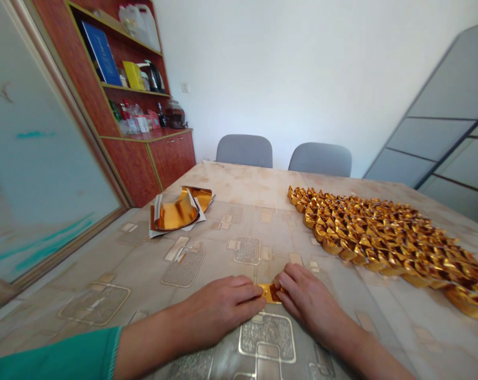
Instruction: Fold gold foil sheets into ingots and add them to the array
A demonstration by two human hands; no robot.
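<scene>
A small folded piece of gold foil paper (270, 293) lies on the patterned tablecloth in front of me, between my two hands. My left hand (226, 301) has its fingers closed together over the left end of the foil. On the other end, the bent fingers and thumb of my right hand (304, 293) grip the foil, hiding its right edge. To the left rests a curled stack of gold foil sheets (179, 211) with white backing. A wide block of folded gold foil pieces (373, 229), set in tight rows, stands on the right.
The table (239, 184) carries a clear, patterned cover. Two grey chairs (244, 149) stand at its far side, before a white wall. A reddish wooden cabinet (171, 153) with loaded shelves is at back left, beside a frosted glass panel (44, 132).
</scene>
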